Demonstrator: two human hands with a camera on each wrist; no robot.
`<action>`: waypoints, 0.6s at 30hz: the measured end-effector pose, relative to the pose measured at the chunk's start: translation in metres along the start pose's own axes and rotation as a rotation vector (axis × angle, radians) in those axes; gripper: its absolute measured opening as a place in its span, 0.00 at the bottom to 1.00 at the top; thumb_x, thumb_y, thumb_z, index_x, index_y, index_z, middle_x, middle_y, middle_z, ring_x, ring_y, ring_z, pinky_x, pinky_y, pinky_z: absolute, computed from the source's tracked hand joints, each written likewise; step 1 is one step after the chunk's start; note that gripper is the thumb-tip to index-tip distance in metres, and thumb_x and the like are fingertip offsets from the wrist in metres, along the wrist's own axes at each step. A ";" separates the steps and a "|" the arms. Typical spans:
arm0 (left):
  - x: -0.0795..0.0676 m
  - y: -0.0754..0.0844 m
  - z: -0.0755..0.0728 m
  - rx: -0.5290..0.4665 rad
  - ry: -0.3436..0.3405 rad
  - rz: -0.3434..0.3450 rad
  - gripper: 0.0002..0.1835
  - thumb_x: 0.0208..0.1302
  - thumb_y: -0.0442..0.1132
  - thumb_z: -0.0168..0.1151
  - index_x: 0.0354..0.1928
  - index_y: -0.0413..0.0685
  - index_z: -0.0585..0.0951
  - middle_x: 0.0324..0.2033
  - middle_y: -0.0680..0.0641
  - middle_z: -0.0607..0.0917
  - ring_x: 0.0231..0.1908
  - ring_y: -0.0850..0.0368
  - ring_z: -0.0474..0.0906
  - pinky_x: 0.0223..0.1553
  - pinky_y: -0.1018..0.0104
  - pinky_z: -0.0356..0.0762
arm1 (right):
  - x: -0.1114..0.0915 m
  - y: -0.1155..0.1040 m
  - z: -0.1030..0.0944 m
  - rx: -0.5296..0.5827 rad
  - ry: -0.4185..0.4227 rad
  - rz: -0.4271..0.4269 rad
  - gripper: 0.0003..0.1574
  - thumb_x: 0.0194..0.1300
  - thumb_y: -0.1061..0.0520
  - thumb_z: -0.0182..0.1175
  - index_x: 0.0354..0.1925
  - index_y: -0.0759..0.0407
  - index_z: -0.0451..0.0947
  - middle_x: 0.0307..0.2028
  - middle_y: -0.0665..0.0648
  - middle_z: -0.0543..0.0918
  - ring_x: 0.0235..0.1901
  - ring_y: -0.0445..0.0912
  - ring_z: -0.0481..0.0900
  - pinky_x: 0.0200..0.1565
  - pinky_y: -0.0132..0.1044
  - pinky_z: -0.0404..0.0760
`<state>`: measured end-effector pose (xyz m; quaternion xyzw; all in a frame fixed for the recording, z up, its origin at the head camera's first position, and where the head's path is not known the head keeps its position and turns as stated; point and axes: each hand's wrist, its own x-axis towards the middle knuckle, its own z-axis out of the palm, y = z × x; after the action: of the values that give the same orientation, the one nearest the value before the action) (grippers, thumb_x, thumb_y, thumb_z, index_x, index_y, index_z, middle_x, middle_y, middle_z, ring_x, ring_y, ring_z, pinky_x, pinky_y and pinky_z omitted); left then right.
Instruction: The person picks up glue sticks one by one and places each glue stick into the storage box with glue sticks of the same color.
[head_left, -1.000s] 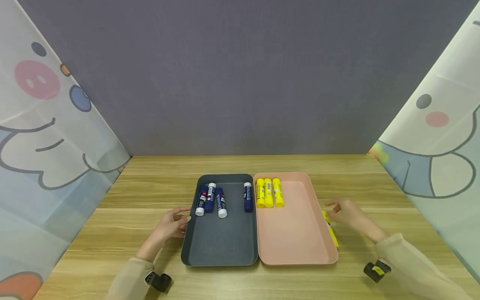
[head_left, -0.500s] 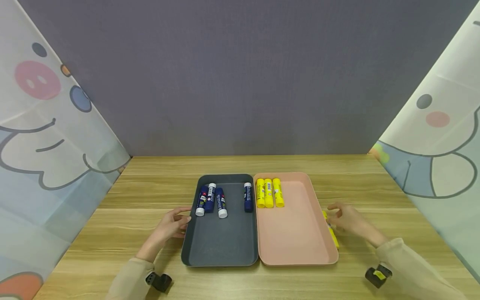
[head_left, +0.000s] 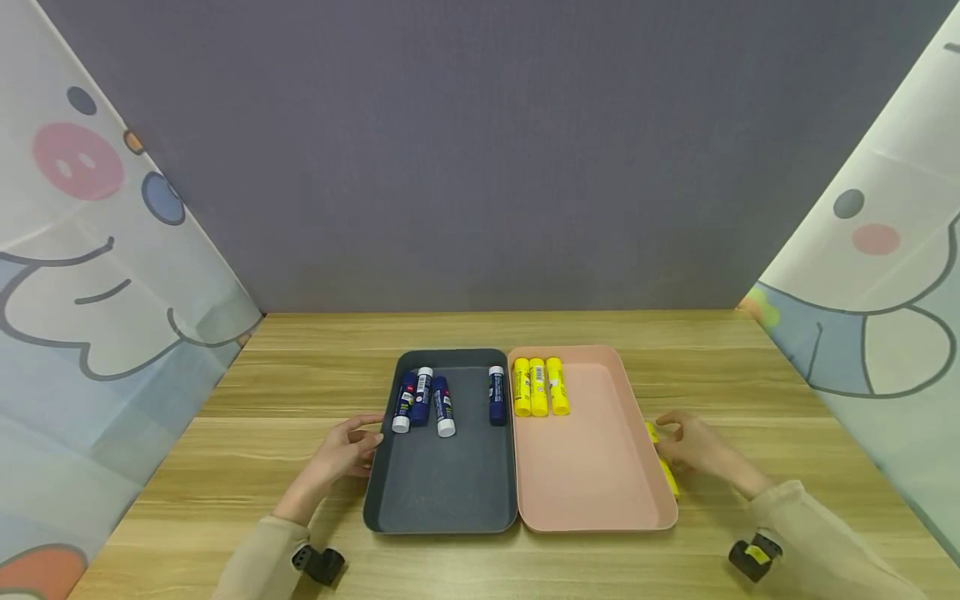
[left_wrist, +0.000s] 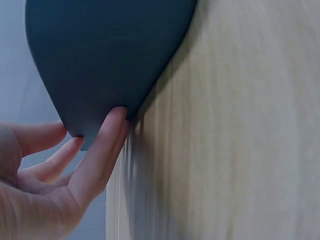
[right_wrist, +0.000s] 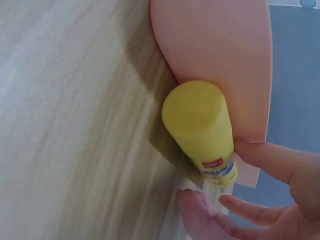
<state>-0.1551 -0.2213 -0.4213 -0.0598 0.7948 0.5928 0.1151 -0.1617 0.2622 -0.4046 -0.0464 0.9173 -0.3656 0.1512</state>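
My left hand [head_left: 347, 450] touches the left side of a dark grey tray [head_left: 442, 500]; its fingertips rest on the tray's outer wall [left_wrist: 110, 65] in the left wrist view. To the right, my right hand [head_left: 693, 446] reaches over a yellow glue stick [head_left: 670, 479] that lies along the pink tray's outer right side. The right wrist view has this glue stick [right_wrist: 200, 135] close against the pink wall [right_wrist: 215, 45], with fingers [right_wrist: 272, 157] around its far end and a gap on the near side. The hand hides its middle from above.
The grey tray holds several navy glue sticks with white caps, one [head_left: 497, 396] apart at its right wall. In the adjoining pink tray [head_left: 592, 500], three yellow glue sticks [head_left: 538, 387] stand in a row at the upper left. A grey panel [head_left: 495, 167] rises behind the wooden table [head_left: 247, 467].
My right hand has shifted slightly towards me and over the loose yellow glue stick, covering more of its middle. The left hand and both trays have stayed in place.
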 end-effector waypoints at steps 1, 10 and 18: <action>0.000 0.000 0.000 0.003 0.003 0.000 0.20 0.62 0.30 0.49 0.56 0.32 0.65 0.36 0.36 0.78 0.28 0.53 0.76 0.28 0.54 0.78 | 0.000 0.000 0.001 0.006 -0.001 0.005 0.32 0.53 0.59 0.56 0.51 0.80 0.61 0.24 0.56 0.74 0.18 0.45 0.72 0.21 0.38 0.74; 0.000 0.000 -0.001 0.001 -0.008 0.002 0.21 0.62 0.31 0.49 0.57 0.33 0.65 0.36 0.36 0.79 0.28 0.52 0.77 0.28 0.55 0.78 | 0.001 0.000 0.003 0.015 -0.005 -0.003 0.33 0.50 0.60 0.56 0.49 0.82 0.60 0.21 0.55 0.75 0.16 0.44 0.71 0.19 0.35 0.72; -0.001 0.001 0.000 0.009 0.007 0.009 0.20 0.61 0.31 0.50 0.56 0.33 0.66 0.36 0.36 0.79 0.28 0.52 0.77 0.28 0.56 0.78 | 0.003 -0.001 0.006 0.027 -0.005 0.032 0.34 0.52 0.60 0.57 0.50 0.83 0.59 0.18 0.54 0.73 0.14 0.42 0.69 0.18 0.33 0.71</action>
<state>-0.1544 -0.2211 -0.4202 -0.0581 0.7981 0.5896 0.1098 -0.1627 0.2575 -0.4088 -0.0305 0.9125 -0.3753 0.1600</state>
